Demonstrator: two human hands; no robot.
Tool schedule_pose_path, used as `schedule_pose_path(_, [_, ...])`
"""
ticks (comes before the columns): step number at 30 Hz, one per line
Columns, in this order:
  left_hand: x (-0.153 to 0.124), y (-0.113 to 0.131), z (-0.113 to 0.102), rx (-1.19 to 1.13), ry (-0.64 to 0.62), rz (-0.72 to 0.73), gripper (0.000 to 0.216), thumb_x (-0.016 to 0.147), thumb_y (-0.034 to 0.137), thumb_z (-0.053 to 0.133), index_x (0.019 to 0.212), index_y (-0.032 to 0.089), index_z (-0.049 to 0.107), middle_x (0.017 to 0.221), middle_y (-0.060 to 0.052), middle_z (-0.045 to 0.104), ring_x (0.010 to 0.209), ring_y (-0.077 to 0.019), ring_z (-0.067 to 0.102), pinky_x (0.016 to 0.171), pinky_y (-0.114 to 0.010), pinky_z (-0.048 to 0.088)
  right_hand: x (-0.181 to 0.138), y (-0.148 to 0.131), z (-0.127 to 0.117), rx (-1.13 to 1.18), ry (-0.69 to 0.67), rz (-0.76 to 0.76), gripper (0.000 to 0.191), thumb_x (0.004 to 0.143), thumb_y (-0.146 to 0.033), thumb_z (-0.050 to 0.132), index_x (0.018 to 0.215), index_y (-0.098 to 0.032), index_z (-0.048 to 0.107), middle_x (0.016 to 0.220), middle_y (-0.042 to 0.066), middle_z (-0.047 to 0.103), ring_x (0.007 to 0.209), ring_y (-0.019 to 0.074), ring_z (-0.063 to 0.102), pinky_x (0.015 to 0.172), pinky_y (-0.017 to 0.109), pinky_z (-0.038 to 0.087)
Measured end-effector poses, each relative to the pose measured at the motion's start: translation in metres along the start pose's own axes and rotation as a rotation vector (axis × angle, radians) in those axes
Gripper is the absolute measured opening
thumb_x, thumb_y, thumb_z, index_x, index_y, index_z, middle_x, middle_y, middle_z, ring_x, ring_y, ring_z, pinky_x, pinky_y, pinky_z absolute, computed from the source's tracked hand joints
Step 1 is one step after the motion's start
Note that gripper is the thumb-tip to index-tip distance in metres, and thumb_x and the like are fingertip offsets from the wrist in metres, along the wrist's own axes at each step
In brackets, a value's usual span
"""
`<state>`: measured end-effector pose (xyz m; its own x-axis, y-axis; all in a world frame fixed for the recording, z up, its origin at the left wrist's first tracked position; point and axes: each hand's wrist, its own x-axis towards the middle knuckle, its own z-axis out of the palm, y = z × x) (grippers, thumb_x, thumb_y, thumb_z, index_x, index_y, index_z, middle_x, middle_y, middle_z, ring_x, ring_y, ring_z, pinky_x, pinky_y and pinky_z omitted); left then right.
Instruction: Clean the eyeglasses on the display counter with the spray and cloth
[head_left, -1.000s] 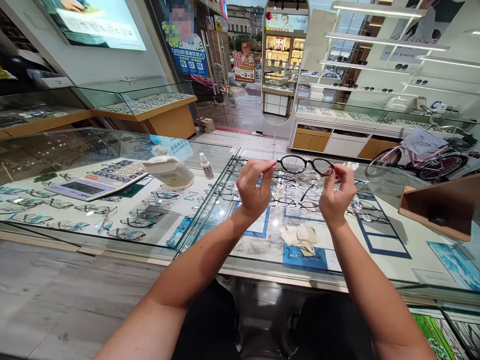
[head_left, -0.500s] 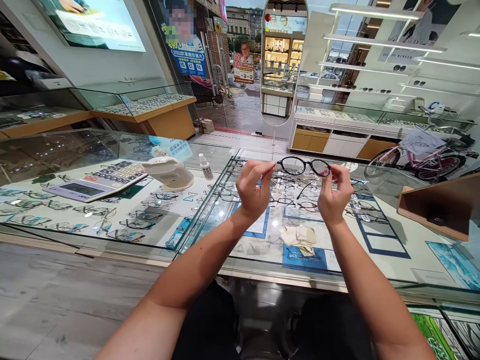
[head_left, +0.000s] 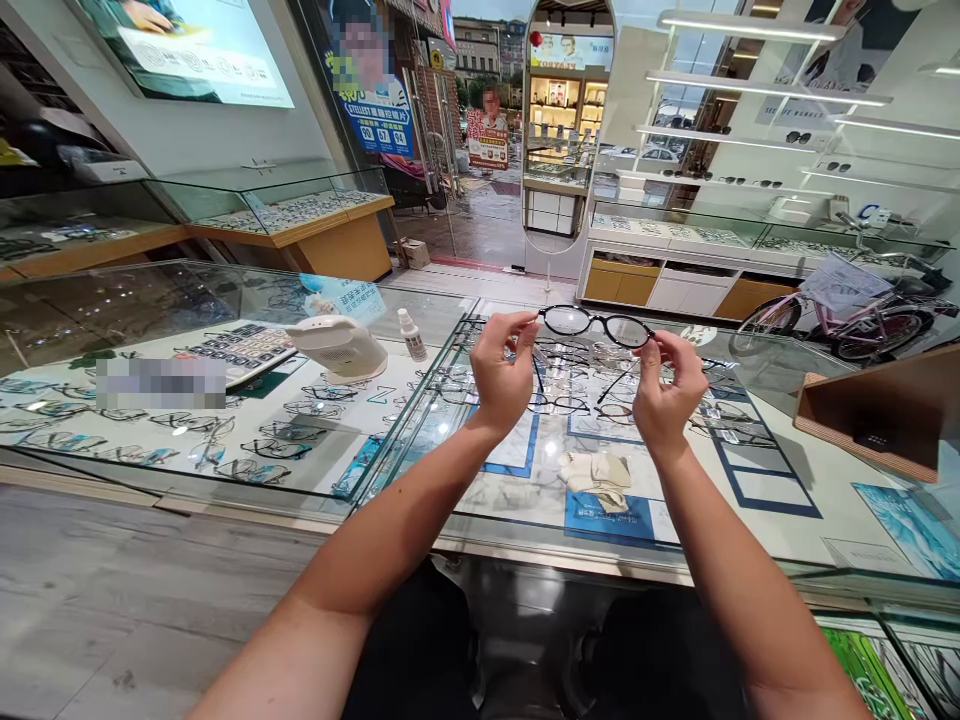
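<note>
A pair of black round-framed eyeglasses (head_left: 598,321) is held up above the glass counter (head_left: 525,525), its front turned away and one side a little lower than the other. My left hand (head_left: 502,368) pinches the left end of the frame, and my right hand (head_left: 670,388) grips the right end between thumb and fingers. Both thin dark temples hang down toward me between the hands. Below, a crumpled cream cloth (head_left: 598,472) lies partly over a blue card (head_left: 600,518) on the countertop.
To the left on the counter are a small white spray bottle (head_left: 412,335), a white device (head_left: 337,347) and a large calculator (head_left: 244,345). Rows of eyeglasses (head_left: 270,447) sit under the glass. A wooden box (head_left: 870,420) stands at right, with a pink bicycle (head_left: 832,310) beyond.
The eyeglasses have shifted slightly left and up and turned a little, so the left temple now shows beside my left hand. Both hands still hold the frame.
</note>
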<state>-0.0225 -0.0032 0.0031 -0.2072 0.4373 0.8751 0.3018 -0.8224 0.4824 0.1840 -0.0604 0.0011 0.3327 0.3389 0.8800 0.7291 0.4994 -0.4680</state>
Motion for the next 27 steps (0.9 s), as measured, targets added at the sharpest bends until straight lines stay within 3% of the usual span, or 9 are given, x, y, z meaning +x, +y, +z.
schedule_pose_path(10, [-0.004,-0.013,0.003,-0.03,-0.065,-0.176,0.019,0.106,0.041,0.067,0.109,0.025,0.075,0.099,-0.004,0.079,0.086,-0.0154,0.074,0.073,-0.03,0.054,0.0,-0.003,-0.002,-0.056,-0.006,-0.077,0.022,0.11,-0.04,0.06,0.108,-0.023,0.074,0.087,0.003,0.078,0.078,0.0195,0.068,0.085,0.039,0.046])
schedule_pose_path(27, [-0.003,-0.014,0.003,-0.064,-0.075,-0.217,0.023,0.105,0.047,0.068,0.107,0.025,0.075,0.095,-0.004,0.077,0.083,-0.0156,0.073,0.073,-0.03,0.057,0.001,-0.006,-0.003,-0.044,0.011,-0.14,0.017,0.109,-0.035,0.062,0.11,-0.024,0.074,0.087,0.002,0.078,0.075,0.0188,0.067,0.083,0.039,0.045])
